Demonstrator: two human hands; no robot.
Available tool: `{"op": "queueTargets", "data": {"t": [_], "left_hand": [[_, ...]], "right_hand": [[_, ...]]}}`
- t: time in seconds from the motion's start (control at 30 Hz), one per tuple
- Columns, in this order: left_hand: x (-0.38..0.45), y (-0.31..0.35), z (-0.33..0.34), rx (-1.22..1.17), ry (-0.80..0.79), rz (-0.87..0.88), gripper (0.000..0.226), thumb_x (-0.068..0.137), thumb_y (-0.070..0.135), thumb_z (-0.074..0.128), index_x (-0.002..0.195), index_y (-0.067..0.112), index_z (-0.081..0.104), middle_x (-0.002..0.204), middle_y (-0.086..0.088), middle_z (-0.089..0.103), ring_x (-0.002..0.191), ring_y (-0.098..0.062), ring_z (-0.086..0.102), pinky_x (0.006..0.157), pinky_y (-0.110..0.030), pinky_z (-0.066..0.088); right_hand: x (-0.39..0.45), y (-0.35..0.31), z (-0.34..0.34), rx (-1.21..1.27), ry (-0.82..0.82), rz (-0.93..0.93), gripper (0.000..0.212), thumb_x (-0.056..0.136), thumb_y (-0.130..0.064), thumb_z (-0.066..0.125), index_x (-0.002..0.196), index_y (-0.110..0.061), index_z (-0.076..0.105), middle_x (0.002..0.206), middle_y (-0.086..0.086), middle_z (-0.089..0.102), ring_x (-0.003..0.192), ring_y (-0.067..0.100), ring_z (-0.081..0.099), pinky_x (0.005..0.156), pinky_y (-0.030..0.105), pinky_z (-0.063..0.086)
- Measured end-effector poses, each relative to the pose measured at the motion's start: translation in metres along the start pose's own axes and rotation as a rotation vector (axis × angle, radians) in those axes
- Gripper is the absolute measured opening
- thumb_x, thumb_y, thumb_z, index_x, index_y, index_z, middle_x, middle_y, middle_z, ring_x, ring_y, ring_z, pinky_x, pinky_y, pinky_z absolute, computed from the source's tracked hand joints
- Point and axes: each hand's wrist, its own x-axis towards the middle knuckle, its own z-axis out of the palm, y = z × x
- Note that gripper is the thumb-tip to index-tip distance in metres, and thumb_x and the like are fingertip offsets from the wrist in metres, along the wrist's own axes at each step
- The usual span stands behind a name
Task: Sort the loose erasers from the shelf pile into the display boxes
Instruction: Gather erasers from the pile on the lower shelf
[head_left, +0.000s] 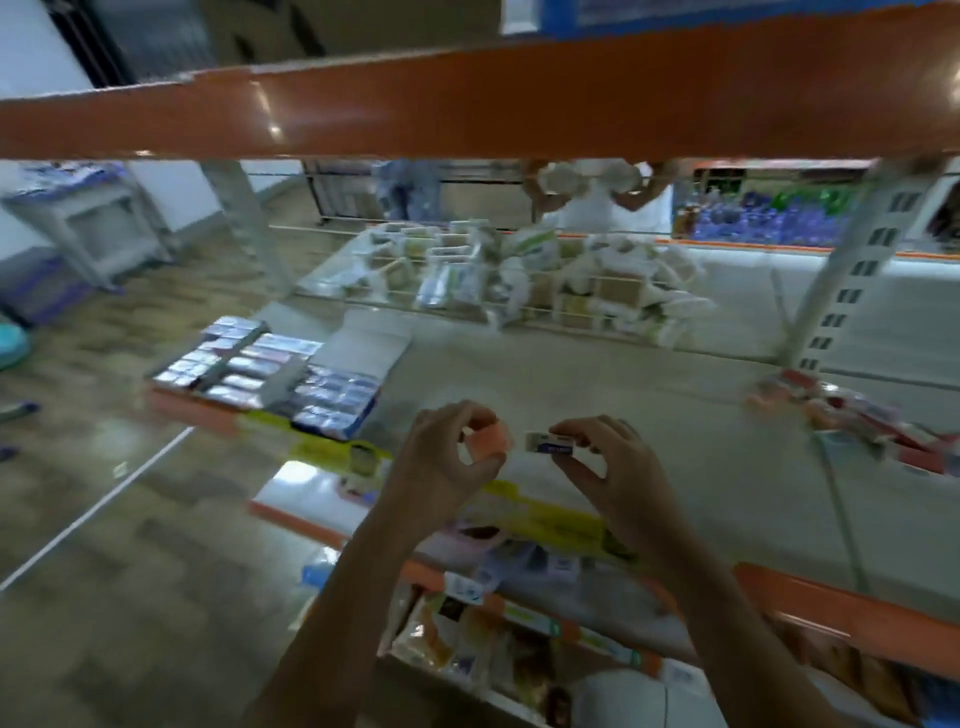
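Hands meet above the front part of the pale shelf (597, 395) in the head view, which is blurred all over. The left hand (447, 457) has its thumb and fingers curled round a small orange eraser (491, 441), pinching it from above and below. The right hand (602, 462) pinches a white eraser with a blue sleeve (548, 443) between its thumb and forefinger. The two erasers are level with each other and just beside one another, with a narrow gap between them; both are held clear of the shelf surface.

To the left, on the same shelf, stand the display boxes (265, 374), side by side and touching, filled with rows of wrapped erasers in shiny film. One box has its white lid (363, 343) folded back and up. To the right, near the shelf's edge, lies the loose pile of erasers (852, 421) in red, orange and white wrappers, well apart from the boxes.

Behind, past a wire rail, a heap of white and green packets (545, 275) fills the rear side of the shelf. An orange beam (467, 104) of the shelf above crosses the top of the view. Yellow price labels (550, 514) run along the front edge beneath the hands, and a lower shelf (519, 644) holds further packets, too blurred to tell apart.
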Motion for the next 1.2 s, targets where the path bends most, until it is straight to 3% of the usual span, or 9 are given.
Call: {"op": "queueTargets", "data": {"t": [0.07,0.13,0.3,0.53,0.63,0.8,1.07,1.2], "left_hand": [[-0.01,-0.029,-0.029,0.031,0.021,-0.032,0.027,0.068,0.022,0.079,0.087,0.022,0.061,0.076,0.018,0.054,0.076,-0.008,0.05,0.067,-0.016,0.033],[-0.017,-0.056,-0.057,0.061,0.007,-0.089,0.028,0.065,0.029,0.081,0.081,0.025,0.059,0.066,0.018,0.051,0.069,-0.007,0.048,0.062,-0.016,0.035],[-0.023,-0.116,-0.109,-0.004,-0.031,-0.138,0.028,0.067,0.036,0.079,0.07,0.031,0.051,0.066,0.014,0.06,0.062,0.0,0.054,0.055,-0.009,0.037],[-0.012,-0.174,-0.141,-0.114,-0.058,-0.194,0.027,0.073,0.031,0.077,0.09,0.034,0.057,0.073,0.02,0.061,0.067,0.008,0.06,0.057,-0.007,0.045],[0.001,-0.198,-0.146,-0.093,-0.026,-0.21,0.027,0.073,0.033,0.077,0.089,0.03,0.055,0.079,0.017,0.058,0.07,0.002,0.058,0.057,-0.014,0.045],[0.03,-0.232,-0.15,-0.11,-0.025,-0.256,0.025,0.072,0.037,0.077,0.079,0.027,0.055,0.071,0.012,0.056,0.062,-0.004,0.052,0.05,-0.013,0.039],[0.062,-0.273,-0.158,-0.233,0.026,-0.367,0.019,0.078,0.035,0.072,0.084,0.024,0.059,0.083,0.008,0.062,0.073,-0.012,0.064,0.06,-0.025,0.049],[0.066,-0.291,-0.159,-0.342,0.026,-0.4,0.017,0.08,0.033,0.07,0.088,0.023,0.06,0.087,0.005,0.063,0.069,-0.009,0.065,0.053,-0.019,0.046]], "right_hand": [[0.007,-0.028,0.029,0.028,-0.018,-0.008,0.024,0.079,-0.008,0.072,0.103,-0.012,0.069,0.092,0.002,0.065,0.084,0.012,0.052,0.074,0.023,0.042],[0.014,-0.055,0.059,0.045,-0.039,-0.024,0.024,0.079,-0.008,0.072,0.103,-0.01,0.069,0.092,0.003,0.064,0.085,0.018,0.055,0.075,0.027,0.043],[0.035,-0.105,0.127,0.018,-0.1,-0.034,0.026,0.08,-0.006,0.07,0.105,-0.007,0.067,0.098,0.008,0.064,0.094,0.026,0.055,0.078,0.025,0.039],[0.067,-0.137,0.18,-0.033,-0.146,-0.012,0.027,0.084,-0.014,0.067,0.111,-0.012,0.065,0.106,0.006,0.062,0.104,0.022,0.052,0.085,0.03,0.041],[0.087,-0.143,0.196,-0.037,-0.13,-0.023,0.026,0.08,-0.013,0.071,0.106,-0.013,0.067,0.102,0.004,0.065,0.1,0.022,0.054,0.083,0.029,0.04],[0.126,-0.142,0.226,-0.124,-0.136,-0.064,0.023,0.081,-0.017,0.068,0.103,-0.016,0.067,0.102,0.002,0.066,0.1,0.021,0.054,0.078,0.025,0.035],[0.157,-0.136,0.26,-0.206,-0.207,-0.023,0.022,0.085,-0.023,0.064,0.106,-0.019,0.063,0.101,-0.004,0.065,0.096,0.016,0.05,0.076,0.026,0.034],[0.157,-0.136,0.266,-0.262,-0.228,-0.014,0.018,0.084,-0.027,0.065,0.101,-0.023,0.061,0.099,-0.007,0.063,0.093,0.012,0.047,0.07,0.02,0.023]]}}
